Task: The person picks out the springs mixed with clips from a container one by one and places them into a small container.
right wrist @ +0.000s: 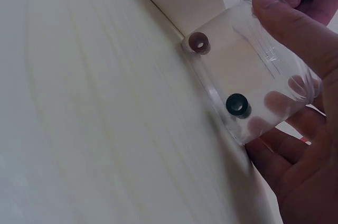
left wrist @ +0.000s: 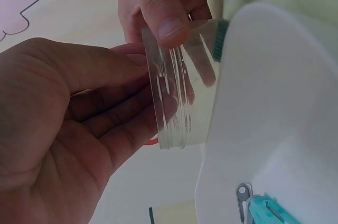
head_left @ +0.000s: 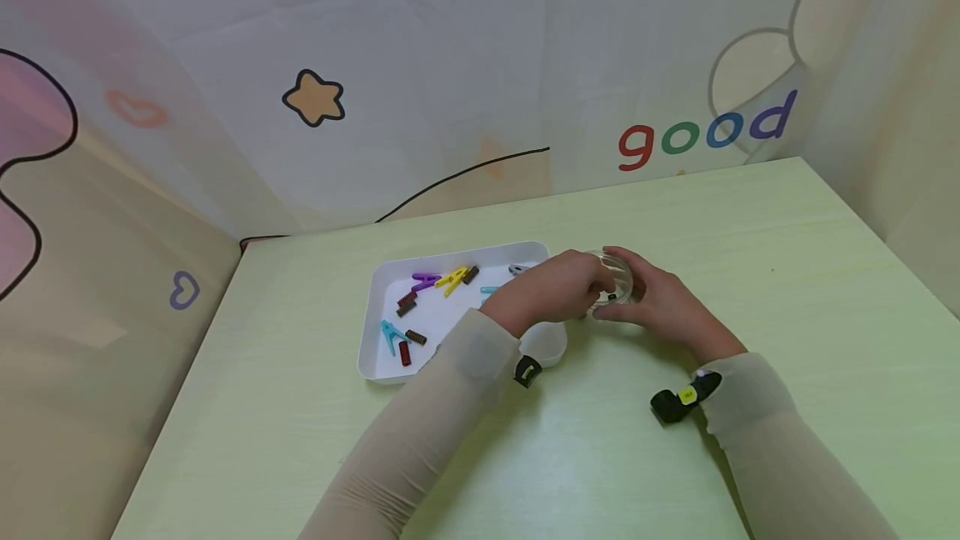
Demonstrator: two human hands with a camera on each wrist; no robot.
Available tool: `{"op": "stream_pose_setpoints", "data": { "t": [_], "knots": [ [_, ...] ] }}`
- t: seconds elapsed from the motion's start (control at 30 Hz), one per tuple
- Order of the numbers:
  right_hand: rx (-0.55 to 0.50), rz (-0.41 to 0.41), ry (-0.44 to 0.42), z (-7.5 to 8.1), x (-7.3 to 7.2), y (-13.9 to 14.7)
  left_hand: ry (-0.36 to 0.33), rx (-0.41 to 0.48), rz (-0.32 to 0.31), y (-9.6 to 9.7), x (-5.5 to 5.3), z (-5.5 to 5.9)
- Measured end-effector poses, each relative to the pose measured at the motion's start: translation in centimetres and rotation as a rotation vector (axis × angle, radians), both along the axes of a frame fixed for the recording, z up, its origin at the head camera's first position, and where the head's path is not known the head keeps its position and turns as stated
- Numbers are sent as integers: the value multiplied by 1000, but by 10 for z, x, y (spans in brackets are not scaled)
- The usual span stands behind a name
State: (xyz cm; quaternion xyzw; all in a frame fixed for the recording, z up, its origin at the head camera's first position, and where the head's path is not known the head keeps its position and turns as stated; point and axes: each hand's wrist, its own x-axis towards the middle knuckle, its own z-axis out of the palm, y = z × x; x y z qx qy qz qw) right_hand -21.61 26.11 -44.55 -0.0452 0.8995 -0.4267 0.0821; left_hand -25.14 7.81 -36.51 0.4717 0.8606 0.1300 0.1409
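My right hand [head_left: 660, 298] grips a clear plastic jar [right wrist: 237, 65] around its side, thumb on one side and fingers on the other. Inside the jar lie a brown small cylinder [right wrist: 198, 43] and a dark green one [right wrist: 237, 105]; the green one [left wrist: 221, 42] shows ridged sides in the left wrist view. At the jar's mouth is my left hand [head_left: 566, 283], its thumb and fingers loosely bent at the rim. No object shows between those fingers, though some fingertips sit behind the clear wall.
A white tray [head_left: 457, 340] left of the jar holds purple [head_left: 425, 279], yellow [head_left: 452, 278] and blue clothespins [head_left: 390, 335], a grey clip [head_left: 517, 270] and several ridged cylinders [head_left: 405, 353]. A round white piece [head_left: 545, 342] lies by the tray's right side.
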Motion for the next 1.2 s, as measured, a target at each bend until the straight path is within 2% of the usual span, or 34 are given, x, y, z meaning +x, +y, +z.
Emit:
{"op": "stream_pose_setpoints", "data": {
  "t": [0.27,0.5,0.87,1.07,1.2],
  "knots": [
    [-11,5,-8,0,1,0,-39,15,-2,-1,-1,2],
    [-33,10,-33,1,1,1,-19,19,5,-2,-2,5],
    [-19,6,-28,1,1,1,-48,57,28,-10,-3,8],
    [8,8,-25,1,0,1,-9,69,40,-15,-5,9],
    [3,10,-22,1,1,0,-6,73,55,-19,-6,10]
  ]
}}
